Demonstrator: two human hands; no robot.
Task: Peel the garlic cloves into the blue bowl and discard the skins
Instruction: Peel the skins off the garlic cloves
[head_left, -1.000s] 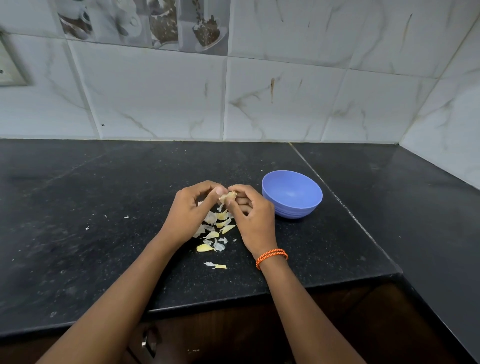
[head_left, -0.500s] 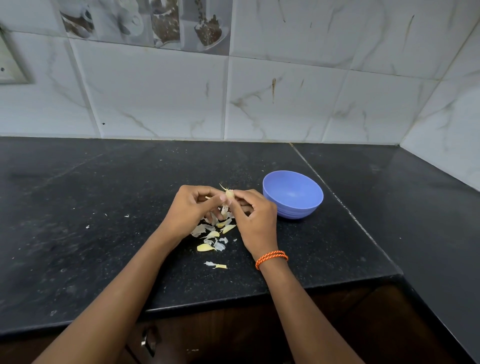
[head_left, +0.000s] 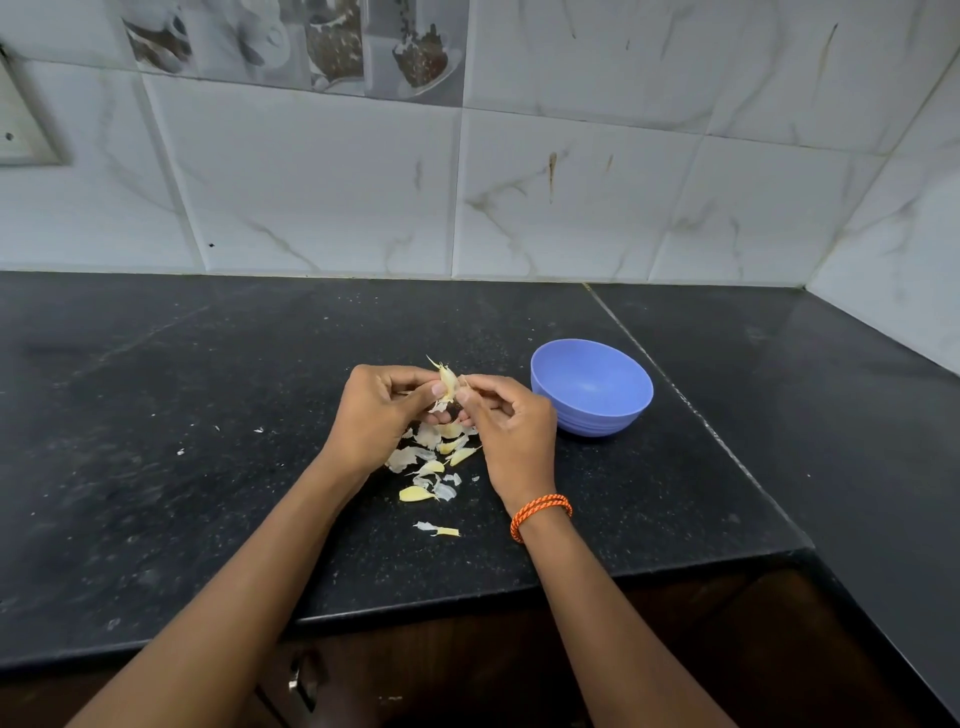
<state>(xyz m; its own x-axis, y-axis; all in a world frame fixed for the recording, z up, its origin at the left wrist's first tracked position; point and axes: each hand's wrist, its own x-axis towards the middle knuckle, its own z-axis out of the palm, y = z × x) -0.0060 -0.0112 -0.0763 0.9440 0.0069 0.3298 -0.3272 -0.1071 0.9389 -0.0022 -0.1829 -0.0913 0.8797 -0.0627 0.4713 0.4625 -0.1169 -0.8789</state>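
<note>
Fingers (head_left: 435, 388) of my left hand (head_left: 382, 415) pinch a garlic clove (head_left: 448, 382) w/ papery skin flaring at its top; right hand (head_left: 511, 431) fingers curl and pinch the same clove from the other side. Clove held above the black worktop (head_left: 156, 441), over a pile of skins (head_left: 434, 462). Blue bowl (head_left: 592, 387) sits just right of the right hand, apart from it. Orange bracelet (head_left: 540, 506) on right wrist.
</note>
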